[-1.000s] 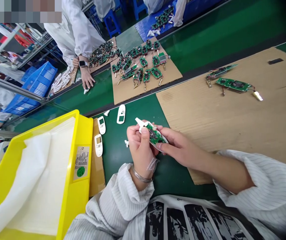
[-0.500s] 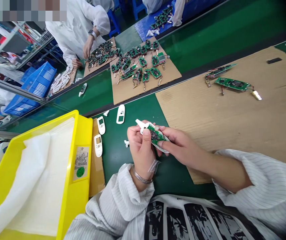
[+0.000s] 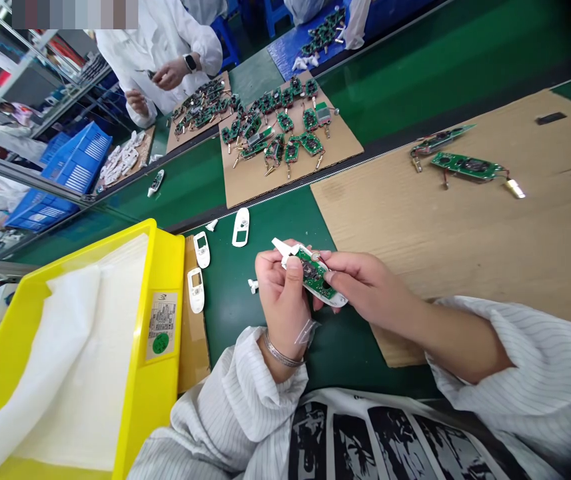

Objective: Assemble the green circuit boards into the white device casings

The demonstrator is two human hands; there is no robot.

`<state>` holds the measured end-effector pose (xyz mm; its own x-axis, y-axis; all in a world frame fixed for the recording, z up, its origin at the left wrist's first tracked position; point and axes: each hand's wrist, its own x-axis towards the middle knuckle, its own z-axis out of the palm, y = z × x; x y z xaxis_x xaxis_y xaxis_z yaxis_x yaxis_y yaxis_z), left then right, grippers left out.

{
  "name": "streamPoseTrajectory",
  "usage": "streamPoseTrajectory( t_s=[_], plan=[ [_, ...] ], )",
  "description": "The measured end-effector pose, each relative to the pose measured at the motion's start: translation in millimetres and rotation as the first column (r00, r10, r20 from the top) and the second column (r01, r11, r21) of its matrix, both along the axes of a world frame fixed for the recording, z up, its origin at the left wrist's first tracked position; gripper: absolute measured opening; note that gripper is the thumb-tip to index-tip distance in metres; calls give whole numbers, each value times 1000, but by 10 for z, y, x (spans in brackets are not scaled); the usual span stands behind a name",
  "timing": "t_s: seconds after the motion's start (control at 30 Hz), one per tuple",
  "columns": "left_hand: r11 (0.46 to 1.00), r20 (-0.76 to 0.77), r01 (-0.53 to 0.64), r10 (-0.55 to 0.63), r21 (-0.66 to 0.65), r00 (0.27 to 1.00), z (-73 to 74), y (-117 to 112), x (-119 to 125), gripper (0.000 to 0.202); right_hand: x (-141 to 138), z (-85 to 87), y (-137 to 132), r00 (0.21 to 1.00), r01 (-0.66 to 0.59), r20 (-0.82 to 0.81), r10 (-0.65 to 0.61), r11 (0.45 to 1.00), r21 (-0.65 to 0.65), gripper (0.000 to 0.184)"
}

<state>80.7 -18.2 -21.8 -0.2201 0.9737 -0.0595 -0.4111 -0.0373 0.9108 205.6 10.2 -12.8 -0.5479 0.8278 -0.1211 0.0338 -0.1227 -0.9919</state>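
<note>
My left hand (image 3: 282, 300) and my right hand (image 3: 365, 287) are both closed on one small white plastic housing with a green circuit board (image 3: 316, 275) lying in it, held over the green belt. The left thumb presses on the board's upper end, where a white tip sticks out. My right fingers pinch its lower right side. Close to my left hand on the belt lie three white housing shells (image 3: 196, 289), (image 3: 202, 249), (image 3: 240, 227) and a tiny white piece (image 3: 252, 286).
A yellow bin (image 3: 158, 393) lined with white foam stands at the left. A large cardboard sheet (image 3: 465, 247) on the right carries two green boards (image 3: 465, 165). Another cardboard (image 3: 270, 180) farther off bears several boards. A co-worker in white (image 3: 165, 40) handles parts at the back left, near blue crates (image 3: 78, 160).
My right hand has shifted a little down and right along the board. The co-worker's hands have lifted off the belt, and a small assembled piece now lies on the belt near them.
</note>
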Motion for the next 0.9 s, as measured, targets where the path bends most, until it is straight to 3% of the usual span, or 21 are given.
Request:
streamPoseTrajectory(
  t_s=[0.1, 0.17, 0.37, 0.43, 0.5, 0.57, 0.6, 0.67, 0.73, 0.9],
  plan=[
    [999, 21, 4, -3, -44, 1000, 10, 1, -3, 28, 8, -11, 17, 998, -26, -63, 19, 994, -102, 28],
    [998, 32, -13, 15, -67, 999, 20, 3, -3, 30, 14, -29, 22, 997, -27, -79, 19, 994, -103, 30],
    [993, 93, -39, 49, -116, 994, 54, 34, -4, 27, 36, -15, 67, 998, -58, -32, 57, 998, -39, 33],
    [993, 120, -89, 98, -78, 988, 61, 64, -25, 25, 98, 3, 131, 992, -74, 108, 64, 992, 97, 34],
    [988, 119, -145, 149, -47, 982, 62, 100, -67, 25, 212, -17, 217, 941, -93, 337, -38, 927, 364, 29],
    [983, 96, -180, 183, -39, 978, 63, 134, -122, 26, 364, -98, 305, 824, -183, 523, -219, 770, 611, 39],
    [981, 87, -193, 195, -37, 977, 64, 146, -149, 26, 443, -159, 344, 766, -269, 592, -251, 711, 649, 54],
    [978, 79, -203, 205, -35, 975, 70, 159, -192, 25, 580, -295, 403, 692, -448, 699, -181, 651, 613, 88],
    [977, 73, -209, 211, -34, 975, 81, 159, -215, 25, 662, -404, 433, 643, -540, 754, -135, 617, 572, 103],
    [980, 48, -196, 198, -42, 979, 102, 145, -215, 25, 650, -411, 426, 599, -557, 789, -135, 638, 532, 96]
  ],
)
